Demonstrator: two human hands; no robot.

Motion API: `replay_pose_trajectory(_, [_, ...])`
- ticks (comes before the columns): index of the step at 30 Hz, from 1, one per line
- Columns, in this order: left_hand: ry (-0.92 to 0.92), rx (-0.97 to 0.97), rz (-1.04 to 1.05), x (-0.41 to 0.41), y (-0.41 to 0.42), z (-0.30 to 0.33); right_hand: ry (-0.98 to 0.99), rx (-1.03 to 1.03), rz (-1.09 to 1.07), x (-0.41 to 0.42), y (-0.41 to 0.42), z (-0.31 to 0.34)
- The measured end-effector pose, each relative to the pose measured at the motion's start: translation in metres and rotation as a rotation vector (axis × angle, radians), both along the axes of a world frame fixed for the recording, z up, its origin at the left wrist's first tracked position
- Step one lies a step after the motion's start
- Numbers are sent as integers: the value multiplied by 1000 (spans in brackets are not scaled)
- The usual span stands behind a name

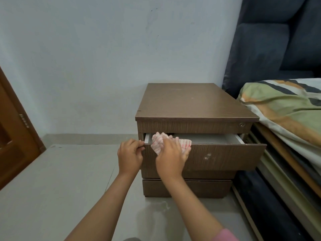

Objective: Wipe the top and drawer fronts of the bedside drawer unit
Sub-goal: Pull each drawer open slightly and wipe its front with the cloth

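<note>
Right hand (171, 156) laid flat over a red-and-white striped cloth (171, 143), fingers mostly straight, pressing it against the upper left part of the top drawer front (217, 156). Cloth bunched, part of it draped over the front's top edge and poking up into the drawer opening. Whether the thumb hooks round the cloth: hidden under the hand.

Left hand (130, 155) just beside it, fingers curled over the left corner of that same drawer front, gripping the edge. Looks like bracing, to keep the drawer from sliding under the wiping pressure.

Top drawer pulled part-way out of the bedside drawer unit (196, 136); pale inside of the drawer (205, 138) showing, contents not visible. Whitish smudges (207, 156) on the front, right of the cloth, well apart from it and not yet reached. Lower drawer front (187, 187) closed, partly behind the right forearm. Top panel (194, 101) bare, a few faint specks; no telling from here whether wiped.

Unit standing on grey floor (60, 171) against a pale wall (104, 58), bed with patterned bedding (286, 108) close on the right, wooden door (13, 136) far left.

Step in hand, as judged: wiping the top drawer front, starting at its left end.

Next move probably calls for sweeping the cloth rightward along the front, with firm pressure across the smudges, left hand holding the drawer steady. After that, lower front. Risk: drawer shifting if the brace slackens.
</note>
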State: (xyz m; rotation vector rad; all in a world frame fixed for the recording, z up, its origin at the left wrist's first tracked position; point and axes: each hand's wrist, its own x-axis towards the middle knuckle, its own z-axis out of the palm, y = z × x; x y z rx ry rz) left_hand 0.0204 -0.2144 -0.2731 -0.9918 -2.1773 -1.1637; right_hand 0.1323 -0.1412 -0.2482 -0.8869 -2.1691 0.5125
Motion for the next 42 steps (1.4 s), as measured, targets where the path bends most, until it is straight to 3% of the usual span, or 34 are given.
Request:
replay_pose_trajectory(20, [35,-13,0,1,-4,-2,101,-125,-286,35,53,-14])
replay_pose_trajectory(42, [57,-7,21,1,-2,-6,100,-76,-469,95,119,-12])
